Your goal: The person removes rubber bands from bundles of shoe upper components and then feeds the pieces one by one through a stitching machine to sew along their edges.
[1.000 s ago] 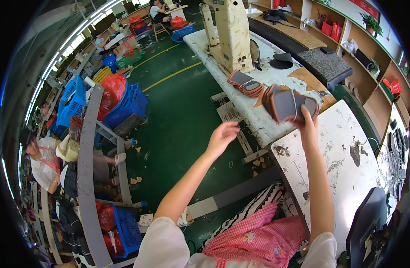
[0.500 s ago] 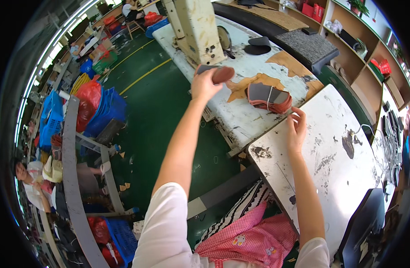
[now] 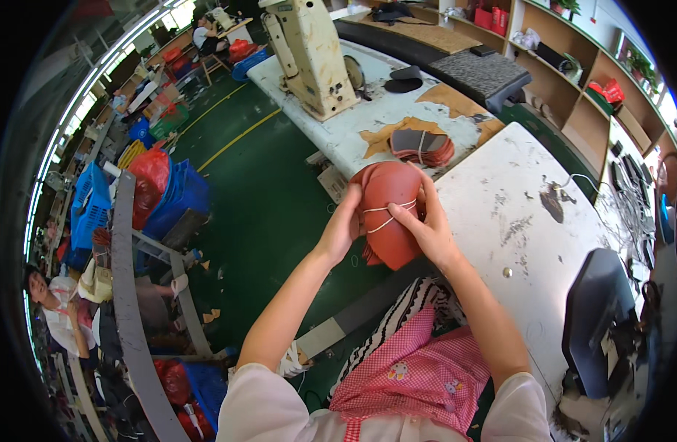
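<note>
In front of my body I hold a bundle of reddish-brown leather-like pieces point(image 3: 391, 193) with rounded ends, bound by white bands. My left hand point(image 3: 344, 227) grips its left edge. From the right, my right hand point(image 3: 430, 223) wraps round it, thumb pressed on the face near the bands. The fingers behind the bundle are mostly hidden. Just beyond, a second banded bundle point(image 3: 421, 146), grey on top with reddish edges, lies on the worn pale machine table point(image 3: 383, 110), touched by neither hand.
A cream industrial machine point(image 3: 313, 62) stands on the table, near tan leather scraps point(image 3: 397, 137) and dark sole-shaped pieces point(image 3: 405, 79). A white-topped table point(image 3: 500, 191) is at right. Blue crates point(image 3: 180, 195) and a grey metal frame point(image 3: 123, 280) stand left. A person point(image 3: 64, 313) is at far left.
The bundle in my left hand has come from beside the machine toward my body, its reddish-brown face now showing. My right hand has left the table side and closed on it.
</note>
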